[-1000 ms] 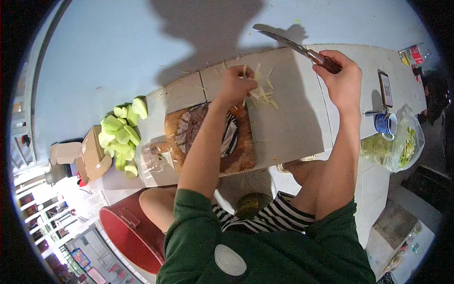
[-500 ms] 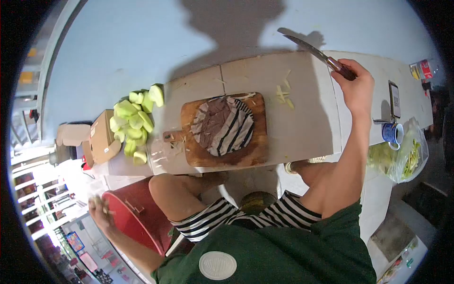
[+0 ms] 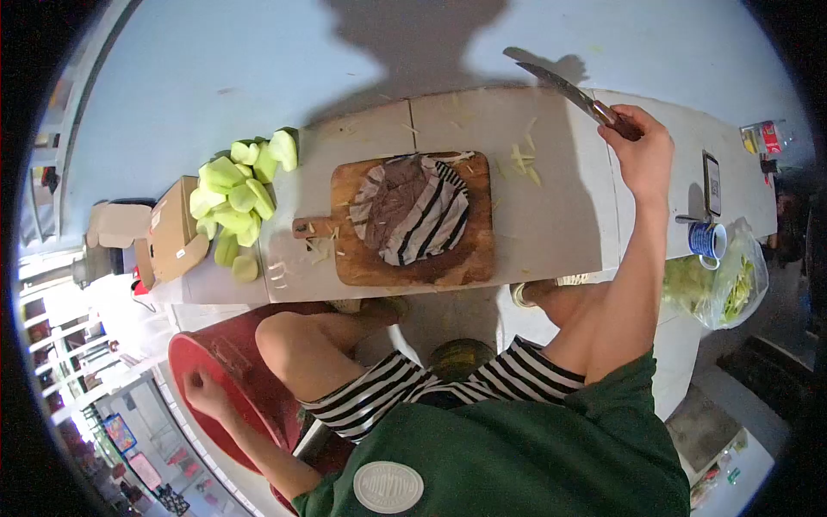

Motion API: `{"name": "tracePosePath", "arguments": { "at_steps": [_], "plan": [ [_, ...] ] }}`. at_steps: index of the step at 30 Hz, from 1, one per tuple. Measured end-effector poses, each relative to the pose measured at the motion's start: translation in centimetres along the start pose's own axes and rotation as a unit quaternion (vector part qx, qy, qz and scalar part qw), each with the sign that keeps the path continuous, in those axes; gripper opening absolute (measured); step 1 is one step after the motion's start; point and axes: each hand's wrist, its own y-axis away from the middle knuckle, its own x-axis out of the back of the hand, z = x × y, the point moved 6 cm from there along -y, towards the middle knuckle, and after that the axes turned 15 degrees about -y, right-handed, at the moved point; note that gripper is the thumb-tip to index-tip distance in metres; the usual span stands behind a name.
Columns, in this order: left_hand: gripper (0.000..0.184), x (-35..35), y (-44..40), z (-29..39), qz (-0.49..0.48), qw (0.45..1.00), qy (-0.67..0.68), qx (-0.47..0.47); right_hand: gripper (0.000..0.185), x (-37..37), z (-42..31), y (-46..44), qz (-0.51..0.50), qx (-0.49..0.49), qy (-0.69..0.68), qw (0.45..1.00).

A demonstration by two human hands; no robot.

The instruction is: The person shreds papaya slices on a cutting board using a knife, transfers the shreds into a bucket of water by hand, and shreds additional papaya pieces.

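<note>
grasping the knife [image 3: 575,93] by its handle in the right hand [image 3: 644,155], above the bench [image 3: 551,215]; with the left hand [image 3: 205,394] over a red bin [image 3: 237,343], cannot tell whether clenched or released.

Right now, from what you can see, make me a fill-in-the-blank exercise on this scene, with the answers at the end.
1. The right hand holds a ____ by its brown handle.
2. The striped cloth lies on a wooden ____.
3. In this view, the left hand shows against a bin whose colour is ____.
4. The pale-green pieces lie beside a cardboard ____.

Missing words: knife; cutting board; red; box.
</note>
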Motion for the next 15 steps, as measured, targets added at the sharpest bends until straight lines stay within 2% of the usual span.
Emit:
{"name": "tracePosePath", "arguments": {
  "at_steps": [1, 2, 3, 4, 5, 6, 7, 8, 10, 12, 13, 15],
  "plan": [
    [0.014, -1.0, -1.0, 4.7, -0.049, 0.982, 0.182, -0.028, 0.030, 0.1, 0.3, -0.2, 0.001, -0.002, 0.003, 1.000],
    [0.022, 0.2, -0.3, 12.9, -0.028, 0.976, 0.214, -0.036, 0.030, 0.2, 0.6, -0.4, 0.007, -0.006, -0.015, 1.000],
    [0.035, -0.6, 0.3, 18.9, -0.149, 0.958, 0.231, -0.079, 0.030, 0.3, 0.9, -0.5, 0.015, -0.011, -0.032, 0.999],
    [0.034, -3.2, 1.7, 23.9, -0.215, 0.920, 0.312, -0.103, 0.030, 0.4, 1.0, -0.5, 0.017, -0.013, -0.032, 0.999],
    [0.038, -7.6, 4.1, 29.6, -0.314, 0.793, 0.519, -0.062, 0.031, 0.5, 1.0, -0.6, 0.023, -0.011, -0.030, 0.999],
    [0.038, -3.3, 7.4, 38.2, -0.271, 0.832, 0.425, -0.231, 0.031, 0.7, 0.9, -0.8, 0.028, -0.008, -0.026, 0.999],
    [0.039, -3.2, 10.5, 43.9, -0.282, 0.820, 0.384, -0.316, 0.031, 0.9, 0.9, -0.8, 0.030, -0.009, -0.023, 0.999],
    [0.040, -0.7, 12.8, 49.9, -0.215, 0.790, 0.354, -0.452, 0.031, 1.0, 0.8, -0.9, 0.031, -0.013, -0.026, 0.999],
    [0.055, -1.8, 17.0, 57.9, -0.287, 0.724, 0.396, -0.487, 0.031, 1.0, 0.9, -1.0, 0.032, -0.021, -0.027, 0.999],
    [0.070, -3.0, 19.8, 64.3, -0.238, 0.715, 0.380, -0.537, 0.032, 1.3, 0.5, -1.3, 0.034, -0.013, 0.003, 0.999],
    [0.070, -3.8, 20.6, 66.6, -0.240, 0.711, 0.379, -0.541, 0.032, 1.5, 0.5, -1.4, 0.037, -0.017, 0.005, 0.999],
    [0.083, -4.8, 21.4, 69.9, -0.140, 0.758, 0.291, -0.567, 0.032, 1.6, 0.4, -1.6, 0.036, -0.019, -0.007, 0.999]
  ]
}}
